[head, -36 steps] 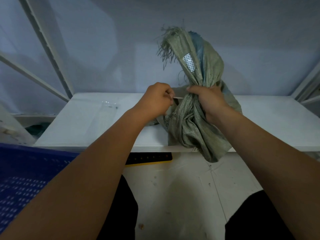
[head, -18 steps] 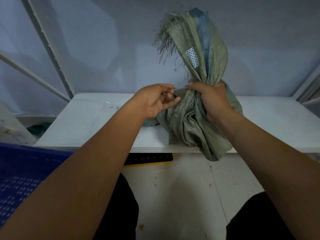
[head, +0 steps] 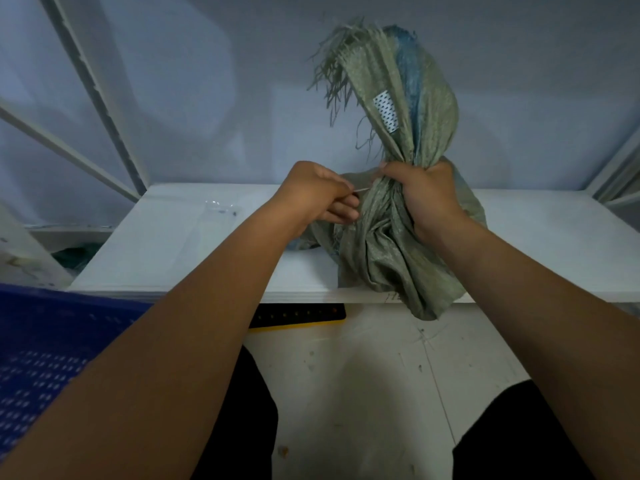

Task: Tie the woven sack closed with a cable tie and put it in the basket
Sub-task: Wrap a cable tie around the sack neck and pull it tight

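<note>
A green woven sack (head: pixel 384 251) with a blue stripe and a frayed top stands on the white table (head: pixel 180 258), its bottom hanging over the front edge. My right hand (head: pixel 424 197) grips the gathered neck of the sack. Just left of the neck, my left hand (head: pixel 317 195) pinches a thin pale cable tie (head: pixel 362 190) whose end runs to the neck. How far the tie goes round the neck is hidden by my right hand. The blue perforated basket (head: pixel 41 355) sits at the lower left, below the table edge.
A clear plastic bag (head: pixel 221 209) lies on the table's left part. Under the table's front edge lies a black and yellow strip (head: pixel 298 315). White frame bars (head: pixel 90 84) rise at the left and right. My dark-clad legs are at the bottom, over a scuffed white floor.
My left hand turned from a palm-up hold into a pinch on the tie and drew slightly left. The sack's top stands a little more upright. My right hand kept its grip.
</note>
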Demonstrator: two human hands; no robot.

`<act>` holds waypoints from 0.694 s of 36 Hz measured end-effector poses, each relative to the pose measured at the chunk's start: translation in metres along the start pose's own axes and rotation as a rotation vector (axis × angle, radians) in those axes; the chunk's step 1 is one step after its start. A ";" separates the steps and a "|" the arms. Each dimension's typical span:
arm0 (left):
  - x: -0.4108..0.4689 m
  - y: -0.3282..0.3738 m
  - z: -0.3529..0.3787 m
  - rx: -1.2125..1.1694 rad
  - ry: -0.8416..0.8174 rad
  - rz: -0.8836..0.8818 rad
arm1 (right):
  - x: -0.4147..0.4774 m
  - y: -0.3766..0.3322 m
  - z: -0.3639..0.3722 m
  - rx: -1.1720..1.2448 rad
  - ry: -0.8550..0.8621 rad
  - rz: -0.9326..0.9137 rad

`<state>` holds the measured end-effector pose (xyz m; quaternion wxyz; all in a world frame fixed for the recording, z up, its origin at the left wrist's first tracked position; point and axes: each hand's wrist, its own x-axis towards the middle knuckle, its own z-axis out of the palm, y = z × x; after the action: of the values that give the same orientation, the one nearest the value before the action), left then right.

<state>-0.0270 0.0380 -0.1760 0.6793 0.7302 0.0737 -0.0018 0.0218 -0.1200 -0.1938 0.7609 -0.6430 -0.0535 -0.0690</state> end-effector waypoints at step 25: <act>0.005 -0.003 0.007 0.011 0.138 0.027 | -0.008 -0.004 0.006 0.067 -0.096 -0.025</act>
<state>-0.0220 0.0322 -0.1800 0.6686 0.7331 0.1104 0.0573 0.0131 -0.1141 -0.1904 0.7775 -0.6192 -0.1005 -0.0457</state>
